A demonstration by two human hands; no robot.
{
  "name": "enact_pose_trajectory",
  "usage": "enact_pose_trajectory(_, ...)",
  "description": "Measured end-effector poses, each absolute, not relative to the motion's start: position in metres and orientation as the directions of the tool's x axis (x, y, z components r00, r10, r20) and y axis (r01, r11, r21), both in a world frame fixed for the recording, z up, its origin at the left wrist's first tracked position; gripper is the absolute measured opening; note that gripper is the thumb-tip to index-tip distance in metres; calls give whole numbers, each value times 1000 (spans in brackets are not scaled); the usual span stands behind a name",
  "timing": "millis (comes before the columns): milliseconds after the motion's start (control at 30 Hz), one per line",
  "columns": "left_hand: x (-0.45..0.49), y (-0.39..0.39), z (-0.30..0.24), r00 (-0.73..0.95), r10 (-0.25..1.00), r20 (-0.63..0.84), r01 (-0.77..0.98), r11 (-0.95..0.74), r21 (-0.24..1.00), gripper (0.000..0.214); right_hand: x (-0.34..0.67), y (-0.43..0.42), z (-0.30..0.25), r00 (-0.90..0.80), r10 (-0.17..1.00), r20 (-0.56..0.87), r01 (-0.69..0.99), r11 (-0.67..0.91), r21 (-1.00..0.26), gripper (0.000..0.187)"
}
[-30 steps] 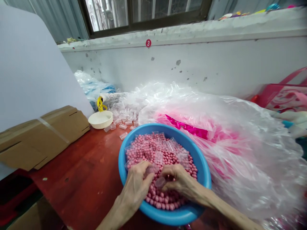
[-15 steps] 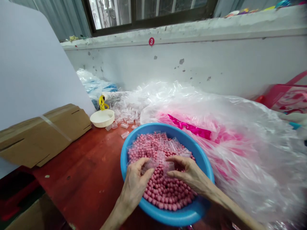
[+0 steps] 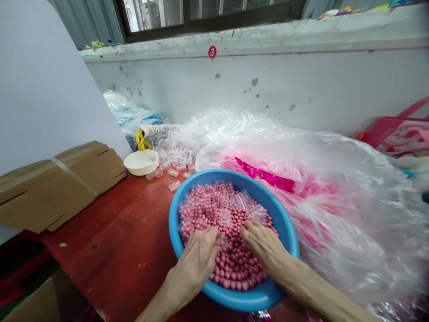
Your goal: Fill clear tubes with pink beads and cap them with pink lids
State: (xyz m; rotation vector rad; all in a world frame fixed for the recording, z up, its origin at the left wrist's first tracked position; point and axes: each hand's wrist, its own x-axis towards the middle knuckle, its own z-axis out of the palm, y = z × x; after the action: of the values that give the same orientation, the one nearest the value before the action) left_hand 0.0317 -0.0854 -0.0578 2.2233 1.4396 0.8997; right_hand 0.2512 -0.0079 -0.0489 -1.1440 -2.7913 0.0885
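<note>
- The left hand (image 3: 196, 264) lies inside the blue plastic basin (image 3: 244, 300), at its near side, with the fingers curled down among the pink beads (image 3: 234, 268). Its grip is narrow, and whether it holds anything cannot be told: one small clear plastic bag (image 3: 222, 241) sits right at the fingertips.
- The right hand (image 3: 264, 248) also lies inside the basin, just beside the left hand, with the fingers spread and pressed onto the beads. Its grip is wide and shows nothing held.
- The beads fill the basin in a loose mound. Several small clear plastic bags (image 3: 225, 217) lie on top of them, towards the far side of the basin.
- The basin stands on a red-brown wooden table (image 3: 100, 232), with its near rim close to the table edge.
- Just beyond the basin, small clear plastic pieces (image 3: 174, 185) lie scattered on the table, running back into a heap of the same pieces (image 3: 177, 150).
- Beyond the basin and to the left sit a white dish (image 3: 140, 162) and, further left, a flattened cardboard box (image 3: 56, 188) with a tape strip across it.
- A large clear plastic sack (image 3: 335, 223) with a magenta strip (image 3: 264, 179) inside touches the basin's right side.
- Behind the heap, a yellow twist of plastic (image 3: 142, 141) and a blue-and-white plastic bag (image 3: 130, 116) rest against a stained wall (image 3: 301, 85), which bears a red "3" sticker (image 3: 212, 52).
- Far to the right of the basin sits a pink tote bag (image 3: 402, 134).
</note>
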Motion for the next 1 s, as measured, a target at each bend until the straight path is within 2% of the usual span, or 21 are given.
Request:
enact_pose_trajectory(133,32,-81,-61,224,922,315,701,-377,606,41,256,-4,-41,-677,736,-13,711,650,-268,15)
enact_pose_trajectory(300,32,-82,-60,204,932,298,689,-353,633,36,251,4,-29,-620,762,-186,729,472,-496,26)
enact_pose_trajectory(367,32,-83,-59,191,937,291,678,-341,651,36,246,6,-31,-618,743,-257,706,381,-597,24)
enact_pose_trajectory(533,34,-80,-50,136,982,127,640,-185,746,36,238,8,-37,-649,666,-369,597,145,-789,24)
enact_pose_trajectory(767,39,-70,-26,-7,1000,-9,483,11,876,21,242,8,-35,-671,592,-447,451,-153,-880,43)
enact_pose_trajectory(900,40,-71,-22,-39,999,-16,458,32,888,25,246,10,-37,-636,638,-434,407,-200,-891,41)
enact_pose_trajectory(1000,41,-72,-22,-59,998,-3,470,30,882,35,248,9,-33,-608,664,-435,406,-211,-889,37)
